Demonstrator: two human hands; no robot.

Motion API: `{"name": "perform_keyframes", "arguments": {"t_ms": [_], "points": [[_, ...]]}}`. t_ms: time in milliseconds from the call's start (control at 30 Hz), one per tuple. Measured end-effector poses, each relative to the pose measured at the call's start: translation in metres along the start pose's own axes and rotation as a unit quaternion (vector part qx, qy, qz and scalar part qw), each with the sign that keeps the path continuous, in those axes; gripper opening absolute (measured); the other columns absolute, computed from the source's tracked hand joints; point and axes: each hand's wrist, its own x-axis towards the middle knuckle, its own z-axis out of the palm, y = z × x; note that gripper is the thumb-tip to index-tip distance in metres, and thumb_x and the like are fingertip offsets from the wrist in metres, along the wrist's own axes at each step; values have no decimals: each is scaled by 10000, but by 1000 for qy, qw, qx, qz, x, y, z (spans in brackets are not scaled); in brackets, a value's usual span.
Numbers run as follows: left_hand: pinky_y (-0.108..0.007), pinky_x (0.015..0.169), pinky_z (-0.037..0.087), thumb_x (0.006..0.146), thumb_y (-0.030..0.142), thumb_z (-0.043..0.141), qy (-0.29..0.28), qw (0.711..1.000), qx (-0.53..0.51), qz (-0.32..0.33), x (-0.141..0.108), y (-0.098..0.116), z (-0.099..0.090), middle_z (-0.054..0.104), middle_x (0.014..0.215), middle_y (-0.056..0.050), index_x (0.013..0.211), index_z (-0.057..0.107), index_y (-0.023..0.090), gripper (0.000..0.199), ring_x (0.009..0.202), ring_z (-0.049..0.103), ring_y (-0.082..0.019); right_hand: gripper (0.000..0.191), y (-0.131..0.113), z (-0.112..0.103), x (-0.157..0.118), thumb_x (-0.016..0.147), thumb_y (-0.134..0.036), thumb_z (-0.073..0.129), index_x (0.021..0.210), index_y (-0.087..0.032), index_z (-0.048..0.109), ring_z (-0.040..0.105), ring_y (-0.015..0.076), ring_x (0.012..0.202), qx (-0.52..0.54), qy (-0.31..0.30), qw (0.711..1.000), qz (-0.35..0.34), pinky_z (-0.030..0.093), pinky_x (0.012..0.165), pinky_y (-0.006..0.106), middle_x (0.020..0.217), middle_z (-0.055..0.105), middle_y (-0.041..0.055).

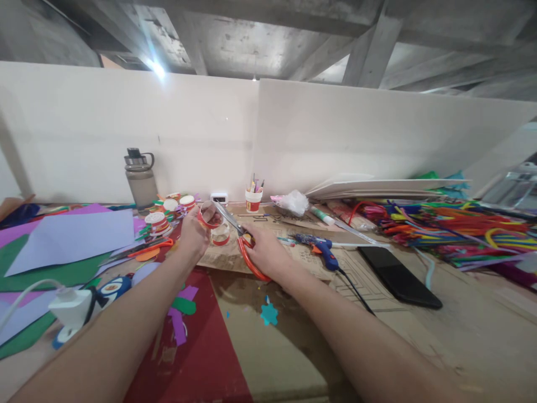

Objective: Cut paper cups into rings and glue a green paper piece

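My left hand (193, 234) is closed around a short red-and-white ring (208, 225), which looks like a cut section of a paper cup. With my right hand (265, 249) I grip the red handles of a pair of scissors (247, 258). The metal blades are at the ring's right side; whether they touch it is hard to tell. Just below and behind the ring, a similar cup piece (220, 237) rests on the cardboard (235, 258). A blue paper flower shape (269, 314) lies nearer to me, between my forearms.
Left are decorated paper cups (158, 222), orange-handled scissors (153, 247), coloured sheets (75, 238), a bottle (141, 182) and a white plug (70, 307). Right are a blue glue gun (322, 250) with its cord, a phone (396, 276) and bundled pipe cleaners (453, 224). A pen cup (253, 201) stands behind.
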Motion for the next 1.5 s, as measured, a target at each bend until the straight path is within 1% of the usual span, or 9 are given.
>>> {"name": "perform_keyframes", "arguments": {"t_ms": [200, 400, 567, 667, 767, 933, 1033, 1233, 1500], "points": [[-212, 560, 441, 616, 165, 809, -53, 999, 9, -4, 8, -2, -10, 575, 632, 4, 608, 590, 153, 220, 573, 531, -91, 326, 0, -3, 0, 835, -221, 546, 1142, -230, 654, 629, 220, 828, -23, 1, 1000, 0, 418, 710, 284, 970, 722, 79], [-190, 521, 445, 620, 217, 820, -61, 998, 34, -7, 11, 0, -14, 587, 620, -2, 651, 634, 151, 199, 561, 530, -91, 339, -1, -6, 0, 835, -212, 548, 1154, -242, 661, 645, 230, 871, -36, -3, 999, 9, 427, 734, 285, 1008, 727, 84], [-192, 530, 457, 627, 222, 816, -12, 999, 28, 17, 10, 5, -14, 633, 673, -15, 672, 641, 151, 194, 588, 567, -102, 274, 0, -6, 0, 839, -227, 557, 1086, -244, 675, 642, 218, 853, -33, -3, 999, 8, 426, 732, 279, 982, 724, 74], [-203, 538, 464, 617, 201, 818, -10, 1000, 23, 17, 11, 3, -15, 637, 675, -8, 694, 644, 162, 195, 577, 567, -103, 271, 2, -4, 0, 841, -240, 558, 1093, -240, 659, 634, 220, 869, -21, 6, 1000, -16, 432, 747, 282, 970, 717, 69], [-207, 527, 461, 638, 169, 780, -32, 999, 31, -8, 9, 0, -11, 597, 620, -3, 635, 606, 149, 176, 547, 540, -98, 319, 4, -4, 0, 860, -251, 536, 1167, -238, 622, 626, 219, 911, -17, 16, 999, -37, 435, 779, 289, 1023, 702, 78], [-227, 590, 508, 721, 175, 670, 10, 998, -28, -64, 7, -3, -5, 610, 647, -5, 681, 575, 148, 107, 606, 584, -119, 390, 5, -7, 0, 863, -243, 530, 1249, -237, 579, 619, 222, 973, -45, 6, 999, -22, 435, 806, 290, 1086, 683, 92], [-231, 614, 516, 714, 188, 682, -15, 997, -21, -79, 8, -1, -8, 632, 675, -20, 700, 573, 148, 118, 695, 629, -149, 375, 4, -10, 0, 866, -248, 529, 1237, -245, 583, 617, 214, 996, -54, -2, 998, -27, 436, 827, 283, 1096, 685, 77], [-224, 614, 503, 546, 115, 805, -97, 994, 40, -37, 6, 4, -9, 624, 665, -5, 666, 566, 154, 271, 741, 635, -164, 326, 4, -12, 0, 872, -254, 517, 1186, -233, 605, 632, 216, 980, -69, -1, 997, -43, 447, 828, 286, 1077, 701, 77], [-197, 497, 420, 631, 224, 810, -96, 992, 68, -40, 11, 3, -15, 595, 640, 6, 701, 616, 133, 225, 556, 538, -93, 323, 9, -10, 2, 873, -259, 512, 1175, -243, 623, 636, 215, 1011, -86, -1, 995, -47, 446, 865, 284, 1097, 708, 71]]}}
